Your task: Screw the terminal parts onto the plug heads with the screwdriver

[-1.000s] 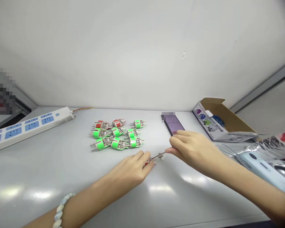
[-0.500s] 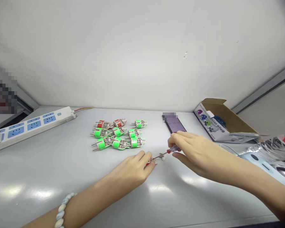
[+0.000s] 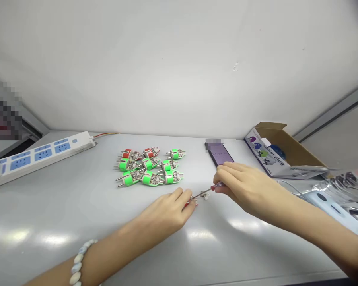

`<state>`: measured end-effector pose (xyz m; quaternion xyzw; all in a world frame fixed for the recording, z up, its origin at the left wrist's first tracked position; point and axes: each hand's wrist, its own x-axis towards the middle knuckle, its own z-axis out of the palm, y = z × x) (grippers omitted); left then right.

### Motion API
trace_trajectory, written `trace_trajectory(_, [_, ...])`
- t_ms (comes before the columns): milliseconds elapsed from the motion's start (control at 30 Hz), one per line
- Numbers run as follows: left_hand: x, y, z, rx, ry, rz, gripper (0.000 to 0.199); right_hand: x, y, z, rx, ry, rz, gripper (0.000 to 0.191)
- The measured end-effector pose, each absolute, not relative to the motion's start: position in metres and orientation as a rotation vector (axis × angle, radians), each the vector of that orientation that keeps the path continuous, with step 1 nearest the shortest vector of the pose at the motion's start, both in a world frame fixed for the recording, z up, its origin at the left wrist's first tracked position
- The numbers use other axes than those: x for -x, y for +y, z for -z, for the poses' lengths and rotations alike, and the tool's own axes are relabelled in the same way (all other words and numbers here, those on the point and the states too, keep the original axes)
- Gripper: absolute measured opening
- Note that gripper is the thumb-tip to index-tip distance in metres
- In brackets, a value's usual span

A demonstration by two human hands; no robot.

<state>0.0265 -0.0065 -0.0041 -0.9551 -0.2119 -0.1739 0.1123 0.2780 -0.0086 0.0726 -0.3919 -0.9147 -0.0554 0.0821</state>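
My left hand is shut on a red-bodied plug, which is mostly hidden by my fingers, with its metal pins pointing right. My right hand pinches a small screwdriver with a red handle. Its thin metal shaft reaches the plug at my left fingertips. Just left of my hands lies a loose group of several two-pin plugs with green or red bodies and exposed metal parts.
A white power strip with blue sockets lies at the left of the pale table. Behind my right hand are a phone and an open cardboard box. A foil bag and a pale blue device lie at the right.
My right hand has moved slightly left, and its fingers now cover more of the screwdriver's handle. The view has shifted a little, while my left hand stays on the plug.
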Motion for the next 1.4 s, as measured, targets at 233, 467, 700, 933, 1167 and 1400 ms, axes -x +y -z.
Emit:
trace_trajectory(233, [-0.027,-0.005,0.009,2.791,-0.598,0.497,0.022,-0.279,-0.009,-0.072,1.164,-2.798,0.266,0.018])
trace_trajectory(467, [-0.027,-0.004,0.016,2.784,-0.613,0.502,0.017,-0.273,-0.013,-0.072,0.937,-2.779,0.403,0.025])
trace_trajectory(700, [-0.026,-0.005,0.006,2.807,-0.643,0.409,0.02,-0.274,-0.012,-0.071,1.109,-2.796,0.348,0.021])
trace_trajectory(933, [-0.028,-0.005,0.012,2.805,-0.66,0.45,0.013,-0.275,-0.011,-0.082,0.574,-2.899,0.565,0.03])
trace_trajectory(1167, [-0.03,-0.005,0.02,2.807,-0.653,0.472,0.017,-0.275,-0.01,-0.079,0.568,-2.98,0.577,0.027])
trace_trajectory(1400, [-0.03,-0.006,0.017,2.81,-0.659,0.44,0.011,-0.274,-0.011,-0.077,0.845,-3.004,0.516,0.025])
